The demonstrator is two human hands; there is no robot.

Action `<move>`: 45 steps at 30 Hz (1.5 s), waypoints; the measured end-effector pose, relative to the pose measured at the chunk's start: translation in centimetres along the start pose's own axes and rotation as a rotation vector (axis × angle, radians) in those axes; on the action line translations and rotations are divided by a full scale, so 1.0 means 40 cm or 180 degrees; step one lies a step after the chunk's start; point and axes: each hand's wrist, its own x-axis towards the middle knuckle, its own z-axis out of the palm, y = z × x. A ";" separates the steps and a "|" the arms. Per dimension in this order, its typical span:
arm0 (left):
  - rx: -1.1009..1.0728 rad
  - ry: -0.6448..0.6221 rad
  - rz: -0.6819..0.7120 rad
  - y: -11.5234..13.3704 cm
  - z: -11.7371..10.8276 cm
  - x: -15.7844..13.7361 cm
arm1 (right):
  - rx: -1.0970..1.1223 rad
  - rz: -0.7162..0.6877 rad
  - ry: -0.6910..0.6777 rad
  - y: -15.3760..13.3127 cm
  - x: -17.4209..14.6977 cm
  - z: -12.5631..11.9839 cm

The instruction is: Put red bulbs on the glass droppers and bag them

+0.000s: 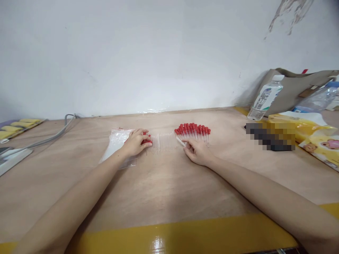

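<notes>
Bent over a small pile of red rubber bulbs [146, 141], my left hand [136, 142] has its fingers apart and touches them, partly hiding them. Under its wrist lies a clear zip bag [113, 143] with something white inside. Bare clear dropper tubes [162, 142] lie side by side in a row between my hands. My right hand [199, 151] is closed, thumb and index finger at the lower end of a dropper [180, 138] with a red bulb on top. Just beyond it, several droppers with red bulbs [193, 128] lie fanned out, their lower ends partly hidden by the hand.
At the right stand a water bottle [266, 97] and a grey bag [288, 88], with yellow packages [299, 121] and a blurred dark object [268, 137] before them. Leftward are a grey cable [57, 135], a white box [16, 160] and yellow items [19, 127]. Yellow tape [185, 234] edges the table.
</notes>
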 end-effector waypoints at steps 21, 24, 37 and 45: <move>-0.3027 0.0584 -0.0890 0.177 0.077 -0.095 | -0.0029 -0.0155 -0.0100 -0.075 -0.006 -0.007; -0.2997 0.0629 -0.0940 0.175 0.082 -0.099 | -0.0039 -0.0159 -0.0118 -0.092 -0.008 -0.001; -0.2783 0.0439 -0.0590 0.185 0.077 -0.102 | 0.0108 -0.0458 -0.0224 -0.107 -0.005 0.023; -0.2023 0.0364 -0.0134 0.198 0.054 -0.107 | 0.0479 -0.0322 -0.0747 -0.114 0.011 -0.008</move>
